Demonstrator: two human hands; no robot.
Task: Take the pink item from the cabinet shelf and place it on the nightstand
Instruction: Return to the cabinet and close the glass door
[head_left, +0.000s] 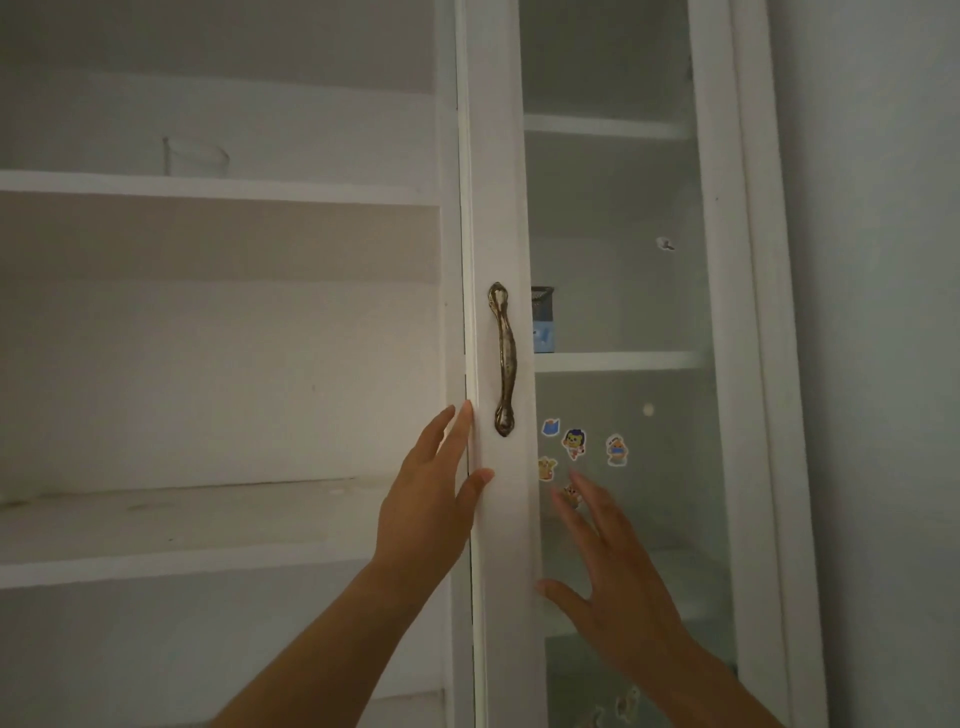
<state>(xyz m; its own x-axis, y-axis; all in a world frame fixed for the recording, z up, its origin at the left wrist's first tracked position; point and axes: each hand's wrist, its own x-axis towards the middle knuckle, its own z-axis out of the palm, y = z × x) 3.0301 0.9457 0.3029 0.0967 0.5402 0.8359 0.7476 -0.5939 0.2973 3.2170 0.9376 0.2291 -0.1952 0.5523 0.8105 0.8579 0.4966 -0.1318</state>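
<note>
I face a white cabinet with a glass door (498, 208) on the right. My left hand (426, 499) rests on the door's left edge, fingers behind the frame and thumb on its front, just below a bronze handle (504, 358). My right hand (613, 577) is spread flat with fingers apart against the glass pane, holding nothing. No pink item is visible on any shelf. The nightstand is out of view.
Bare white shelves (208, 519) fill the open left bay; a pale cup-like container (196, 156) stands on the upper one. Behind the glass a dark mesh holder with a blue item (543, 319) sits on a shelf. Several cartoon stickers (574, 442) dot the pane.
</note>
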